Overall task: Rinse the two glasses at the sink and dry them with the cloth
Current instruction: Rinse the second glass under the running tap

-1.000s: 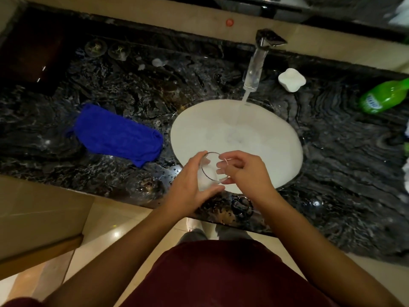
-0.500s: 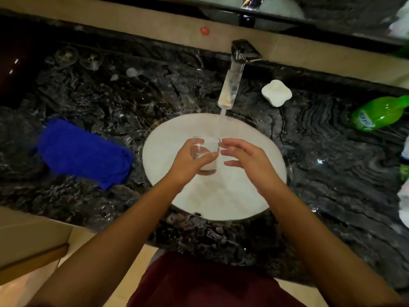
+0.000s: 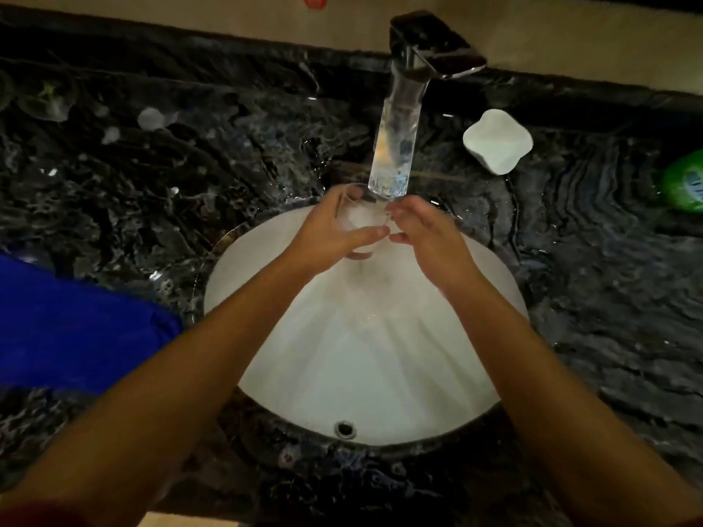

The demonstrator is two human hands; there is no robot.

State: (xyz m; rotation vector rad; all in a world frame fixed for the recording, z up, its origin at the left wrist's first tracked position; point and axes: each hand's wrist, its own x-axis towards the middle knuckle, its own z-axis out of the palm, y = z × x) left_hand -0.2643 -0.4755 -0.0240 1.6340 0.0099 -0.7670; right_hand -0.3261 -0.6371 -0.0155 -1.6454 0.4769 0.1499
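A clear glass (image 3: 359, 222) stands upright under the running tap (image 3: 418, 70), over the back of the white sink (image 3: 304, 374). My left hand (image 3: 327, 237) grips it round the side, thumb across the front. Beside it, my right hand (image 3: 426, 237) has its fingertips at the glass's right rim and wall, fingers slightly bent. Water runs from the spout (image 3: 393, 157) into the glass. The blue cloth (image 3: 76, 329) lies on the dark counter at the left. A second glass (image 3: 45, 97), faint and see-through, stands far back left on the counter.
A white soap dish (image 3: 496, 144) sits right of the tap. A green bottle (image 3: 684, 180) lies at the right edge. The dark marble counter (image 3: 608, 298) is wet around the sink. An overflow hole (image 3: 344, 429) shows in the sink's near wall.
Both hands carried the glass from the sink's near edge back to the tap, and the stream now falls into it. The view has moved closer in.
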